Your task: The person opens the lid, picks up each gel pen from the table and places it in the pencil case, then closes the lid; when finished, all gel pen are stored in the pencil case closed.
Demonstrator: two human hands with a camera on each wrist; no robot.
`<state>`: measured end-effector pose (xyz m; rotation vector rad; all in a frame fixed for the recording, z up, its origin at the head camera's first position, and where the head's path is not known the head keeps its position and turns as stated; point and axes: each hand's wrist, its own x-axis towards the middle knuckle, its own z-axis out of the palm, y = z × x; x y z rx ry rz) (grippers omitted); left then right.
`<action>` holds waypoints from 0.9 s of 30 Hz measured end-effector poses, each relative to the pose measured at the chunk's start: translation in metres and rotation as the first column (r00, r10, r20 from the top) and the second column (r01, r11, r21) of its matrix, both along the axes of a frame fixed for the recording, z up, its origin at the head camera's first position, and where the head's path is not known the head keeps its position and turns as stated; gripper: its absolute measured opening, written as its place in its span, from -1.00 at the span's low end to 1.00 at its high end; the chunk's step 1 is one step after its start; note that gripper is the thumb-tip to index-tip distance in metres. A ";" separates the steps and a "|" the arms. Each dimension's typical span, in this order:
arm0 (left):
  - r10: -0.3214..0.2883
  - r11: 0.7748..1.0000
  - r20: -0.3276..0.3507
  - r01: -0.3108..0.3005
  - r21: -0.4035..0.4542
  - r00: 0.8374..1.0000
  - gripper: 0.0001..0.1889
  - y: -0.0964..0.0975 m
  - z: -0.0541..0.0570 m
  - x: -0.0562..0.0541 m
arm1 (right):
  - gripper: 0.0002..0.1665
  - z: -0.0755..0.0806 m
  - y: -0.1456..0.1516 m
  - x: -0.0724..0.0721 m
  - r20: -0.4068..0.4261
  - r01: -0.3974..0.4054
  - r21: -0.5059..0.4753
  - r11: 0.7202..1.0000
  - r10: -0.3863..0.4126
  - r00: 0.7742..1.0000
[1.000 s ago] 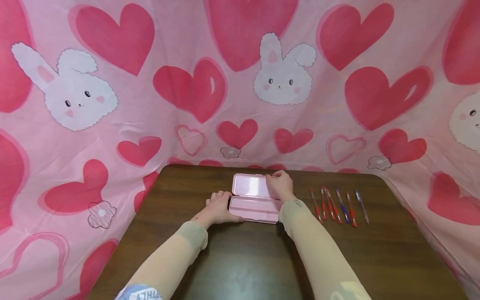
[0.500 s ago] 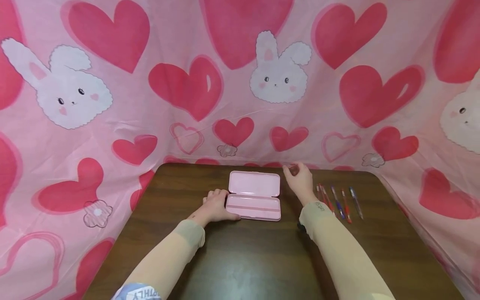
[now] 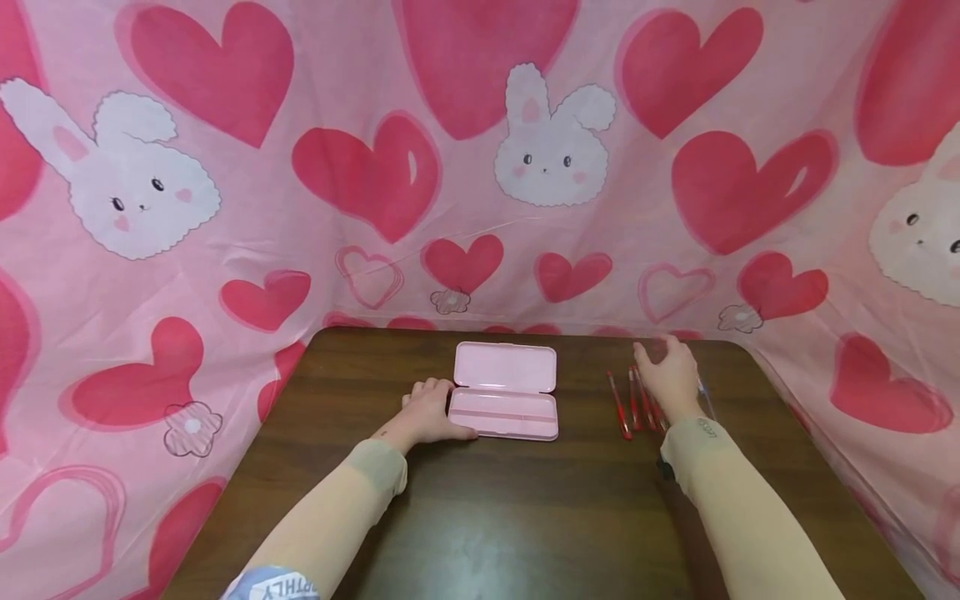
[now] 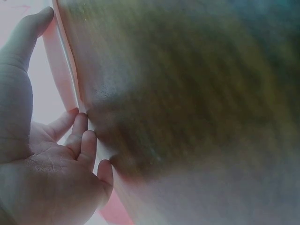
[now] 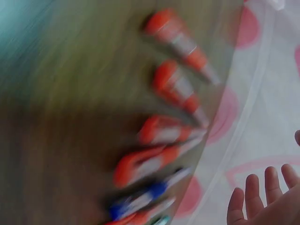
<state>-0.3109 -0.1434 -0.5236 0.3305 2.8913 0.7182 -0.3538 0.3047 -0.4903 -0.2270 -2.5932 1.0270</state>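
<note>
A pink pencil case (image 3: 504, 392) lies unfolded on the table, its lid tipped back and its divided inside showing. My left hand (image 3: 431, 412) holds the case at its left end, thumb along the front edge and fingers by the back corner. In the left wrist view, the left thumb and fingers touch the case's side (image 4: 63, 70). Over the row of pens my right hand (image 3: 671, 379) hovers with fingers apart, holding nothing visible. Red pens (image 3: 619, 406) show left of it. A blue pen (image 5: 145, 199) appears in the right wrist view, somewhat blurred.
The brown wooden table (image 3: 480, 508) has rounded far corners. Behind and beside it hangs a pink cloth (image 3: 480, 200) printed with hearts and rabbits. A clear pen with a blue end (image 3: 705, 396) sits at the row's right, partly behind the right hand.
My right hand has left the pencil case's lid and travelled right, to above the pens. The left hand keeps its place at the case. The view has shifted slightly.
</note>
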 end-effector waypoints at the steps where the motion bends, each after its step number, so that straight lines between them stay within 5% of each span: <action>1: -0.001 1.000 0.003 0.001 -0.002 1.000 0.02 0.000 0.000 0.000 | -0.25 -0.001 0.005 0.002 0.010 0.012 0.009 1.000 -0.012 1.000; 9: 0.002 1.000 -0.003 -0.002 0.004 1.000 0.04 0.000 -0.001 -0.002 | -0.26 -0.006 0.045 0.014 0.098 0.110 0.109 0.988 -0.121 0.988; 14: 0.003 1.000 -0.009 -0.003 -0.009 1.000 0.07 -0.001 -0.003 -0.003 | -0.21 -0.007 0.069 0.020 0.224 0.137 0.153 0.979 -0.169 0.960; 27: 0.008 1.000 -0.002 -0.008 0.006 1.000 0.09 -0.001 -0.004 -0.001 | -0.22 -0.019 0.096 0.028 0.310 0.107 0.250 0.962 -0.184 0.933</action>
